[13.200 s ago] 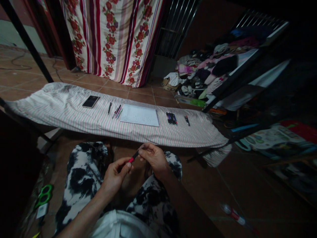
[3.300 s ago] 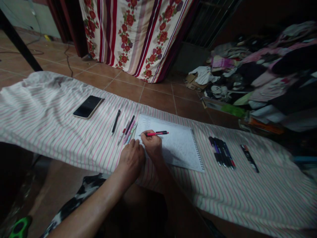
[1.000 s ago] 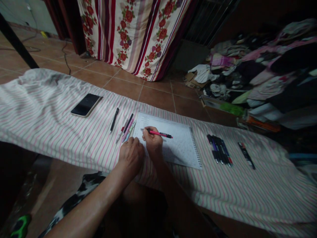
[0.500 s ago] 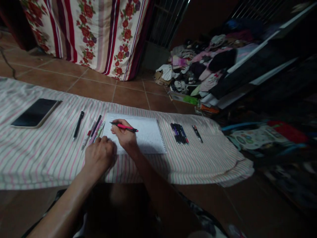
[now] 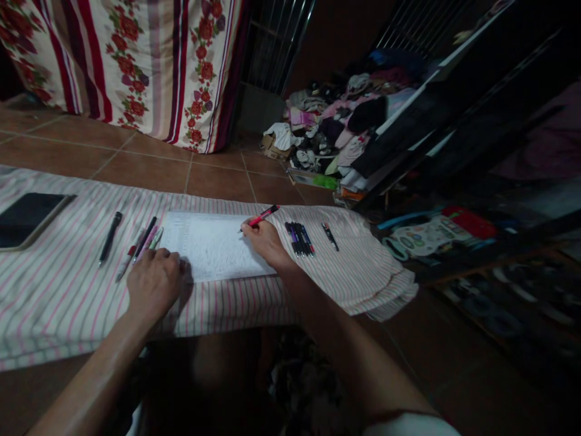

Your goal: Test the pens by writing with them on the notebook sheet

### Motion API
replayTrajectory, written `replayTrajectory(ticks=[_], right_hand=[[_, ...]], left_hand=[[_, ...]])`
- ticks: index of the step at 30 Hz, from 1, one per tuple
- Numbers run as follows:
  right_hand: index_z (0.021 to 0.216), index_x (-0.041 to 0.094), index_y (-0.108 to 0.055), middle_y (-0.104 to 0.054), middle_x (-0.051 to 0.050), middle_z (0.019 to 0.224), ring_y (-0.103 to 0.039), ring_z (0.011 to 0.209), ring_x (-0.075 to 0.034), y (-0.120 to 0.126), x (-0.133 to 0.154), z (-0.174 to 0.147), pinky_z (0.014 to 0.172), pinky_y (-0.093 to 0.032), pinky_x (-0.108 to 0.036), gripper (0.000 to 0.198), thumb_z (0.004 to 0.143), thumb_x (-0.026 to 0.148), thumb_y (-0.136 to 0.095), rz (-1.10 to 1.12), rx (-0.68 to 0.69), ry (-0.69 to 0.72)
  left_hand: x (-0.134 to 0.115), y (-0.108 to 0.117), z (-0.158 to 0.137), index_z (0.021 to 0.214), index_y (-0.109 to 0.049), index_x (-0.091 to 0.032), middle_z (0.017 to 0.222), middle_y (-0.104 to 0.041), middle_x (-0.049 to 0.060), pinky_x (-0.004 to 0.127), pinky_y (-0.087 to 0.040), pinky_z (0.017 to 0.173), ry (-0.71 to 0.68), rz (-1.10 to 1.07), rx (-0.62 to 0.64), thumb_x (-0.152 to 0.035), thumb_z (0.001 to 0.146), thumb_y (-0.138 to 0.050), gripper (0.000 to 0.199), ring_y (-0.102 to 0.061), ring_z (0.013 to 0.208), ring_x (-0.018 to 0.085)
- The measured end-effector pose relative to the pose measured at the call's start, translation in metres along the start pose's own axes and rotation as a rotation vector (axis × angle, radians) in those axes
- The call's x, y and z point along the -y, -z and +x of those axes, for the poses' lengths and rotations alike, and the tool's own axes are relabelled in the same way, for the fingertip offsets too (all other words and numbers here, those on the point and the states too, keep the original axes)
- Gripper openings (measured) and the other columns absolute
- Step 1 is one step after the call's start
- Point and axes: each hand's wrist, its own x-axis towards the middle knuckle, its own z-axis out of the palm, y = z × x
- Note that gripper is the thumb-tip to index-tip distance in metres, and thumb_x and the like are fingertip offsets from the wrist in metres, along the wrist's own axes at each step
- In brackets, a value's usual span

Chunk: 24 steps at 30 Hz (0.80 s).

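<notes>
A spiral notebook [image 5: 213,245] lies on the striped cloth, its page covered with faint writing. My right hand [image 5: 264,241] is closed around a red-and-black pen [image 5: 263,216], whose tip points down at the right part of the page. At the lower left corner of the notebook rests my left hand [image 5: 154,278], back up, with fingers curled under; whatever they hold, if anything, is hidden. Just beyond its knuckles lie several pens [image 5: 144,237], partly covered by the hand. A separate black pen [image 5: 110,239] lies farther left.
Right of the notebook is a row of several dark pens [image 5: 299,239], then one single pen [image 5: 330,236]. A tablet or phone [image 5: 29,218] lies at the far left of the striped cloth [image 5: 218,309]. Beyond are a floral curtain [image 5: 154,72] and heaped clothes [image 5: 336,121].
My right hand has moved with the red-and-black pen from the left part of the page to the right part. My left hand stays by the notebook's corner. The view has shifted right.
</notes>
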Motion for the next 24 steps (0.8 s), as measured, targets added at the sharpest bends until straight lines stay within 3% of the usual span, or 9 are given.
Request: replayTrajectory(ticks=[5,10,15,19,24], right_hand=[[0.079,0.017,-0.06,-0.064,-0.002,0.069,-0.06,0.067,-0.014,0.044,-0.033,0.006,0.062,-0.041,-0.022,0.014,0.076,0.019,-0.047,-0.239,-0.041,-0.066],[0.095,0.015,-0.056,-0.066,-0.005,0.078,-0.061,0.075,-0.016,0.089,-0.069,0.011,0.068,-0.041,-0.024,0.022,0.075,0.022,-0.051,-0.648,-0.048,-0.179],[0.097,0.012,-0.056,-0.065,-0.004,0.07,-0.061,0.08,-0.017,0.122,-0.104,0.014,0.082,-0.038,-0.028,0.027,0.072,0.021,-0.055,-0.747,-0.033,-0.232],[0.091,0.016,-0.062,-0.066,-0.003,0.067,-0.063,0.077,-0.017,0.135,-0.125,0.013,0.074,-0.041,-0.025,0.022,0.074,0.027,-0.054,-0.788,-0.013,-0.288],[0.092,0.018,-0.066,-0.069,-0.008,0.086,-0.062,0.085,-0.019,0.143,-0.143,0.01,0.068,-0.042,-0.024,0.026,0.075,0.032,-0.054,-0.815,-0.018,-0.354]], left_hand=[[-0.022,-0.002,0.003,0.085,-0.065,-0.013,0.091,-0.063,0.013,0.037,-0.044,0.073,-0.07,-0.07,-0.061,-0.03,0.082,-0.036,0.034,-0.051,0.095,0.03],[-0.041,-0.008,0.006,0.092,-0.064,-0.011,0.102,-0.062,0.015,0.039,-0.043,0.083,-0.076,-0.153,-0.147,-0.03,0.083,-0.037,0.035,-0.045,0.109,0.031],[-0.053,-0.012,0.008,0.092,-0.065,-0.013,0.103,-0.064,0.013,0.04,-0.043,0.086,-0.085,-0.208,-0.158,-0.03,0.084,-0.037,0.034,-0.045,0.111,0.029],[-0.057,-0.015,0.01,0.091,-0.065,-0.014,0.102,-0.065,0.011,0.04,-0.043,0.087,-0.117,-0.222,-0.147,-0.028,0.084,-0.037,0.032,-0.046,0.111,0.029],[-0.058,-0.017,0.011,0.088,-0.066,-0.014,0.098,-0.065,0.011,0.04,-0.043,0.087,-0.133,-0.228,-0.148,-0.028,0.084,-0.037,0.032,-0.048,0.107,0.029]])
